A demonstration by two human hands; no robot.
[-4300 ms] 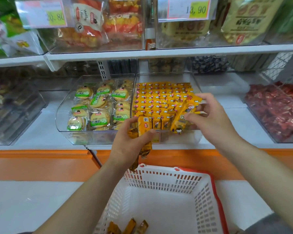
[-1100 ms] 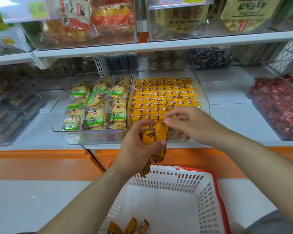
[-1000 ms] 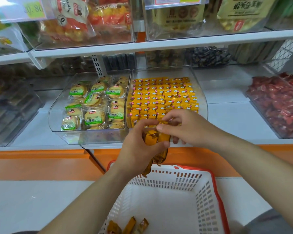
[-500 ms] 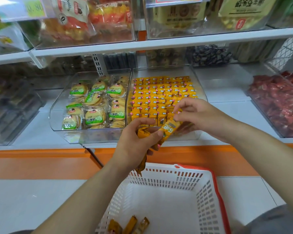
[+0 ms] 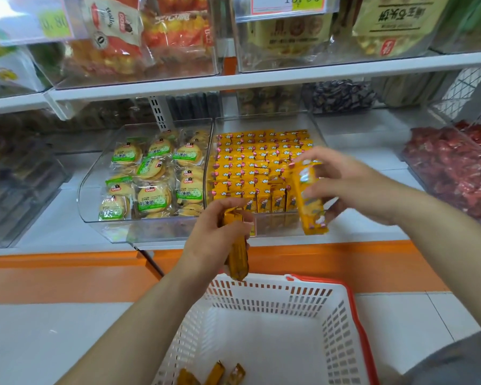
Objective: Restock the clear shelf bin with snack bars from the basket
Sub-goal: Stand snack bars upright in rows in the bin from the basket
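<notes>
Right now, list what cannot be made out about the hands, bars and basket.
Head view only.
Number of bars in the left hand: fingers cover them.
Print on the bar in the right hand: motion blur.
Loose bars in the basket: cut off by the bottom edge.

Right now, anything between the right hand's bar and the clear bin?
Nothing visible. The right hand holds the snack bar at the front right corner of the clear bin; the left hand, gripping more bars, is lower left.

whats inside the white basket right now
Three snack bars lie in the white basket, at the picture's lower edge. Anything nearer the person is cut off from view.
</notes>
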